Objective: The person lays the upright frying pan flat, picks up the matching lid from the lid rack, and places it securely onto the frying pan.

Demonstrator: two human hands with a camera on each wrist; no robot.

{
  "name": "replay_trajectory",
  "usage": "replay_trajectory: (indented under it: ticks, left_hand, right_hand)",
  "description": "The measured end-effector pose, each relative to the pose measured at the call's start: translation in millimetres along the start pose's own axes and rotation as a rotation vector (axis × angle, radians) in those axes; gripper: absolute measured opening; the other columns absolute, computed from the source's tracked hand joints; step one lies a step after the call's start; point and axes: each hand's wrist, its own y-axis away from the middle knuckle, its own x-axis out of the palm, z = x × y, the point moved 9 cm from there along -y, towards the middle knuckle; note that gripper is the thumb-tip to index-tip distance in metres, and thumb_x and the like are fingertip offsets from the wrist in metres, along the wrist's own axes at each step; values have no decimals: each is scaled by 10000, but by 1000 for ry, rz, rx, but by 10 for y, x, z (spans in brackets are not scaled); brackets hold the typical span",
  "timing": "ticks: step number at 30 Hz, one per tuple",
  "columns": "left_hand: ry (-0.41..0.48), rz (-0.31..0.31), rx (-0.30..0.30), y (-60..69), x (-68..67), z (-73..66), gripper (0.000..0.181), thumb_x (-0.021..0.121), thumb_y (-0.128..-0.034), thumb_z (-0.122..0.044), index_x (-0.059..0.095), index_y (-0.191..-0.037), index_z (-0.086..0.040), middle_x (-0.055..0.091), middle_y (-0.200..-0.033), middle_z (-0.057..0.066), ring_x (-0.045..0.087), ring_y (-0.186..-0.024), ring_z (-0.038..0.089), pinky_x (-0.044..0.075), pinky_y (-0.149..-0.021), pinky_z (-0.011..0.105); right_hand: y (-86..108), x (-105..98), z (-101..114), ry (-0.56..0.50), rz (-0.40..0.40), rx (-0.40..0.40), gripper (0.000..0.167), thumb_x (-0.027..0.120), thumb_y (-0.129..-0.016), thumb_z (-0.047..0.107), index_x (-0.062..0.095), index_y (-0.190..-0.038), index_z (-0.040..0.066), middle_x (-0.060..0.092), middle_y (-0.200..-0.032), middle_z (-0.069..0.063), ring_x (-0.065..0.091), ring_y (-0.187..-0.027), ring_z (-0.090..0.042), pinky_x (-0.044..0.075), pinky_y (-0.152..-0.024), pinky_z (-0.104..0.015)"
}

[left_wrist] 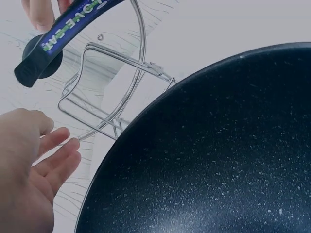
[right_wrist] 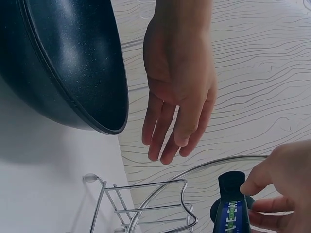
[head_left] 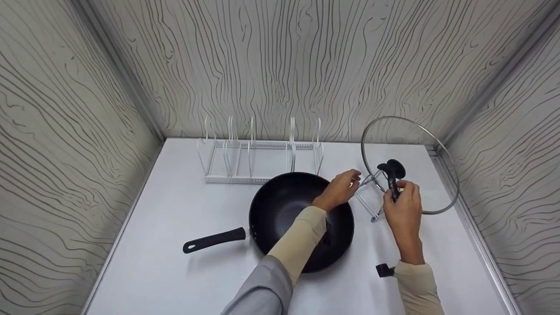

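A round glass lid point(head_left: 455, 175) with a steel rim stands tilted in a small wire stand point(head_left: 366, 203) at the right. My right hand point(head_left: 404, 210) holds the lid's black handle point(head_left: 393, 183) between thumb and fingers; the handle's printed label point(left_wrist: 73, 26) shows in the left wrist view. My left hand point(head_left: 339, 190) reaches over the black pan point(head_left: 280, 210), its fingers loosely bent and holding nothing, just left of the wire stand. In the right wrist view the left hand point(right_wrist: 182, 87) hangs beside the pan, apart from the lid.
A white wire rack point(head_left: 236, 180) with upright loops stands behind the pan, near the back wall. The pan's long handle point(head_left: 214, 240) points left, and a short black handle point(head_left: 384, 270) lies beside my right sleeve. Patterned walls enclose the white table point(head_left: 148, 245).
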Motion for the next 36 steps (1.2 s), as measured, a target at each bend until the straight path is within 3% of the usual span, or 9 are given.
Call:
replay_trajectory:
  ticks: [7,15,20,25,32,36]
  left_hand:
    - [-48,60,-23,-28,97,-60,417,561,-1095,-110,534,-1504,-30,643,-1470,109,603,-1388,194,451,-1160,225]
    - [28,160,-12,-52,218,-130,585,583,-1075,-105,390,-1622,-28,481,-1645,128,441,-1548,202,321,-1259,217]
    - [23,158,30,-71,218,-164,571,579,-1051,-55,418,-1596,1,499,-1607,166,474,-1517,234,340,-1253,230]
    - [13,143,29,-85,218,-159,552,582,-1037,-24,448,-1572,10,514,-1561,173,517,-1469,238,368,-1231,222]
    - [11,163,-1,-86,245,-138,558,565,-1047,-27,444,-1592,-29,483,-1551,150,547,-1415,208,393,-1198,202]
    - [28,156,3,-68,245,-139,513,548,-1055,-18,478,-1563,-18,484,-1513,157,576,-1365,227,420,-1171,206]
  right_hand:
    - [8,42,-46,46,30,22,343,655,-963,44,559,-1248,-121,632,-1191,-314,647,-1003,-513,502,-802,-615]
    - [-4,91,-93,65,77,56,321,611,-1012,52,551,-1276,-121,664,-1163,-341,677,-1016,-548,511,-803,-650]
    - [-31,101,-93,66,91,52,265,548,-1045,21,539,-1265,-127,690,-1106,-365,699,-942,-542,518,-757,-643]
    - [-38,109,-92,65,105,45,241,525,-1049,7,532,-1247,-130,699,-1045,-367,708,-843,-518,518,-691,-633]
    - [-35,151,-130,95,146,36,289,540,-1045,28,587,-1269,-148,693,-1072,-359,701,-943,-539,523,-764,-659]
    - [-19,153,-119,103,144,11,273,552,-1035,18,616,-1250,-137,689,-1014,-327,700,-889,-512,520,-729,-643]
